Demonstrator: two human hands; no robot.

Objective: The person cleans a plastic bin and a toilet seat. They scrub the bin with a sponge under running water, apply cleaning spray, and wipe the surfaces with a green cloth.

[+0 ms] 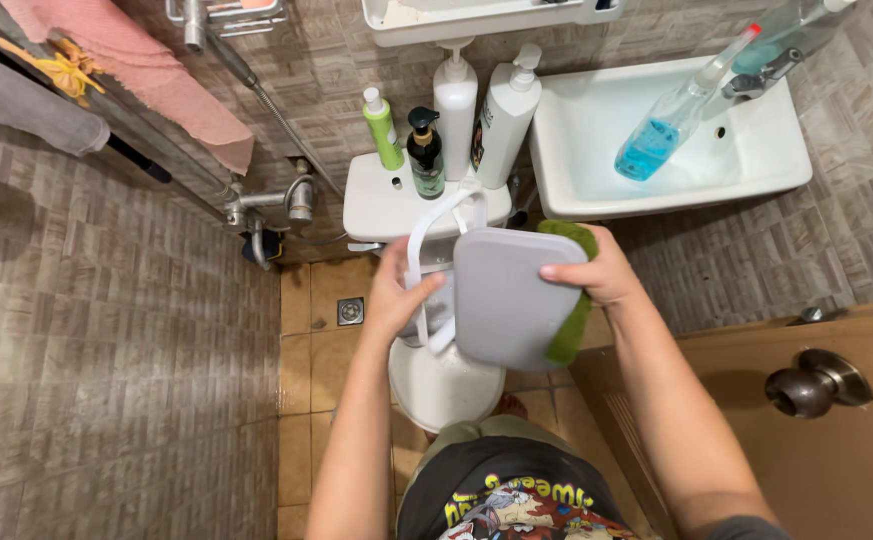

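Lid (512,300), grey and flat with rounded corners, held up over the toilet bowl (446,385), between both hands. Left hand (396,298) closed on the lid's left edge, thumb across the front, next to a white looped strap (426,235). Right hand (598,272) clamped on the upper right corner, fingers laid over the grey face, pinching a green cloth (574,320) against the lid's right side. Cloth showing above the top corner and running down the right edge.

Seen from the head camera: narrow bathroom with brown patterned wall tiles and orange floor tiles, a floor drain (350,311) left of the bowl. White cistern (381,205) just behind the lid, carrying a green bottle (383,128), a dark pump bottle (424,152) and two white pump bottles (456,105). White sink (596,130) to the right with a blue spray bottle (671,125) lying in it. Wooden door with round knob (806,385) at far right; pink towel (131,65) on a rail at upper left.

Lid tilted, grey face toward the camera, long axis running from upper right down to lower left.
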